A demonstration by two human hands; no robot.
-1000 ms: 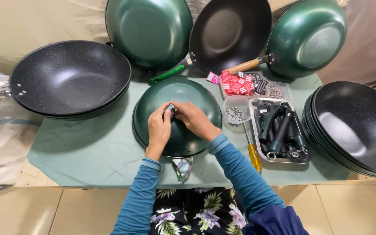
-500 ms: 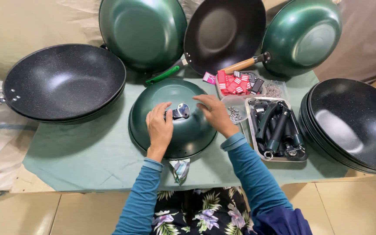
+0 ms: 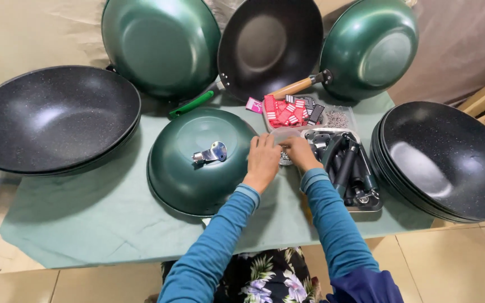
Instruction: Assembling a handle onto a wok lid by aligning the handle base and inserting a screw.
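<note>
Left hand (image 3: pixel 262 161) and right hand (image 3: pixel 298 152) meet over small clear container (image 3: pixel 285 147) beside inverted green wok (image 3: pixel 200 160); grip unclear, cannot tell. Metal bracket (image 3: pixel 211 153) rests loose on wok bottom.

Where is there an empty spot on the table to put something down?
Bare green cloth lies along the near edge, in front of the black wok stack and left of the upturned green wok. The right is crowded: both hands, the handle tray, more woks.

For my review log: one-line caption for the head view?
Both hands reach into a small clear container beside an upturned green wok bearing a metal bracket.
</note>
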